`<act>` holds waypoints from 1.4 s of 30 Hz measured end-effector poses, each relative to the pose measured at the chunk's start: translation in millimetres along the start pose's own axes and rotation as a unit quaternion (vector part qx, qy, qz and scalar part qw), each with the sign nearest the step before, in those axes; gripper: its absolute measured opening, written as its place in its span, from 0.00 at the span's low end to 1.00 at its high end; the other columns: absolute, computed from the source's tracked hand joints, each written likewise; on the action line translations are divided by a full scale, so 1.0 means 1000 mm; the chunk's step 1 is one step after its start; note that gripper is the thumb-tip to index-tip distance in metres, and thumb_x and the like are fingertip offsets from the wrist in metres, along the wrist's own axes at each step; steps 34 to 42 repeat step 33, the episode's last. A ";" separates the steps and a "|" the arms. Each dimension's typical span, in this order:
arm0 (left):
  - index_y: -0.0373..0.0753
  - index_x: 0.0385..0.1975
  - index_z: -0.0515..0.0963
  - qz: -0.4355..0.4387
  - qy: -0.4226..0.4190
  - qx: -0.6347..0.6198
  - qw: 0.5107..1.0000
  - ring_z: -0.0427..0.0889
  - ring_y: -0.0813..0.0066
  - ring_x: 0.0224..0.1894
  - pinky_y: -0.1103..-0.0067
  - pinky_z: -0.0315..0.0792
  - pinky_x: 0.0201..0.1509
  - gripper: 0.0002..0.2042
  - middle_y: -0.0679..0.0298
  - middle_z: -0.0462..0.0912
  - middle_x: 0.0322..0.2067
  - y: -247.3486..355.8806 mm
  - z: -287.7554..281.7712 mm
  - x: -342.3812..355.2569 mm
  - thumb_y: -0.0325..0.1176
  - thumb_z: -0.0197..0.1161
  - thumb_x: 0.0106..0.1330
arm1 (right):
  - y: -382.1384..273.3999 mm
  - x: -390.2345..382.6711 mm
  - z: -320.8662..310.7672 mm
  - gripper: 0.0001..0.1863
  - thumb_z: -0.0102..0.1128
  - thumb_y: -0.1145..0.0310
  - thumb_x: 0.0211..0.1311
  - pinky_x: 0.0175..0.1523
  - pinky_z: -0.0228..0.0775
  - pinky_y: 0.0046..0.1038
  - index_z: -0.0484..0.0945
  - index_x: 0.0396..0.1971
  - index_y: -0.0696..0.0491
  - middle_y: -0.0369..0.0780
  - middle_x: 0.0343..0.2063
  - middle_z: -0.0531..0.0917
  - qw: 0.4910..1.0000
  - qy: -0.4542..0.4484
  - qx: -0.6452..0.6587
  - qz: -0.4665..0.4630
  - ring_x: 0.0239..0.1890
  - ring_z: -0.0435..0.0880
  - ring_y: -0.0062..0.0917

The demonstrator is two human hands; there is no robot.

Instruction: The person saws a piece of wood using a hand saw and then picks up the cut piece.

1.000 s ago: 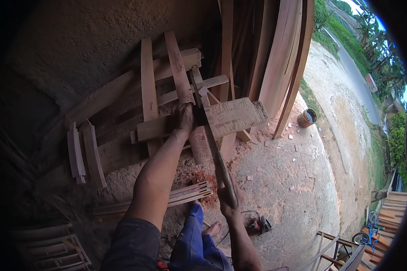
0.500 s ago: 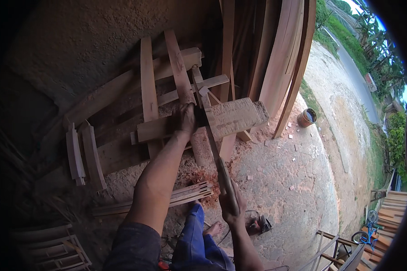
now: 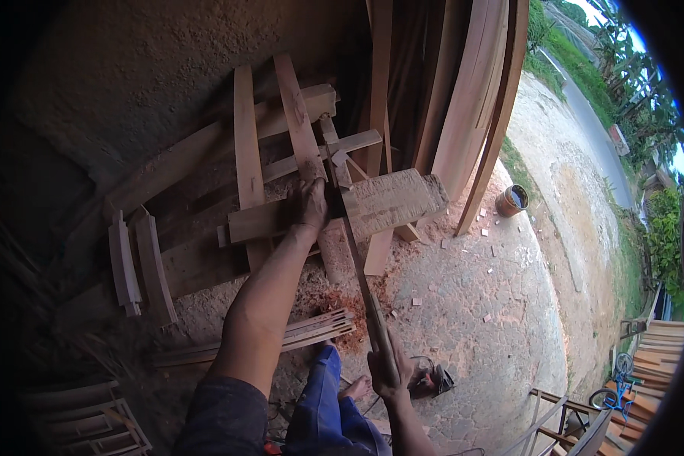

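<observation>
My right hand [image 3: 391,366] grips the handle end of a long handsaw [image 3: 361,281]. Its narrow blade runs away from me, along the right side of my left hand, and crosses a thick wooden beam [image 3: 399,199]. On top of that beam, my left hand [image 3: 310,204] is closed at the near end of a reddish wooden strip [image 3: 298,118], pressing down beside the blade. The fingertips are partly hidden in shadow. Just right of the blade, a short wood piece [image 3: 342,172] rests at the beam's far edge.
Tall planks [image 3: 471,91] lean upright at the back right. A bucket [image 3: 512,200] stands on the floor among scattered wood offcuts. Slotted wooden strips [image 3: 319,328] lie near my feet, close to reddish shavings. A dark power tool [image 3: 431,378] sits right of my right hand.
My right hand has pulled the saw slightly back toward me. My left hand stays at the same place on the beam and strip.
</observation>
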State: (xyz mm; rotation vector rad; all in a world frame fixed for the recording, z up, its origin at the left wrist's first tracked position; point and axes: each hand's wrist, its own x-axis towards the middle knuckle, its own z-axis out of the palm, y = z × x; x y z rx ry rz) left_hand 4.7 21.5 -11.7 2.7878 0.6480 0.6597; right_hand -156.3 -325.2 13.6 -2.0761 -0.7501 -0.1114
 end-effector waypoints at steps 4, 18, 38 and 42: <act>0.41 0.35 0.77 0.007 0.004 -0.017 1.000 0.77 0.54 0.46 0.61 0.69 0.51 0.10 0.55 0.82 0.37 0.001 0.008 -0.001 0.27 0.58 0.52 | -0.004 -0.087 -0.035 0.26 0.67 0.67 0.54 0.37 0.80 0.32 0.76 0.54 0.58 0.49 0.42 0.85 0.982 -0.061 -0.139 0.111 0.36 0.88 0.38; 0.41 0.35 0.78 0.022 0.026 -0.015 0.999 0.79 0.52 0.42 0.63 0.68 0.52 0.10 0.54 0.83 0.35 -0.001 0.005 0.003 0.26 0.55 0.54 | -0.011 -0.047 -0.030 0.32 0.66 0.68 0.54 0.40 0.79 0.33 0.69 0.61 0.57 0.48 0.43 0.84 0.991 -0.075 -0.056 0.095 0.36 0.87 0.38; 0.41 0.34 0.77 -0.027 0.008 0.053 0.998 0.78 0.53 0.47 0.57 0.69 0.50 0.14 0.50 0.80 0.41 0.005 0.018 -0.001 0.47 0.57 0.65 | -0.006 0.043 0.000 0.31 0.69 0.68 0.58 0.58 0.71 0.26 0.70 0.61 0.59 0.45 0.52 0.82 0.968 0.058 0.179 0.163 0.51 0.83 0.34; 0.41 0.34 0.77 -0.027 0.008 0.053 0.998 0.78 0.53 0.47 0.57 0.69 0.50 0.14 0.50 0.80 0.41 0.005 0.018 -0.001 0.47 0.57 0.65 | -0.006 0.043 0.000 0.31 0.69 0.68 0.58 0.58 0.71 0.26 0.70 0.61 0.59 0.45 0.52 0.82 0.968 0.058 0.179 0.163 0.51 0.83 0.34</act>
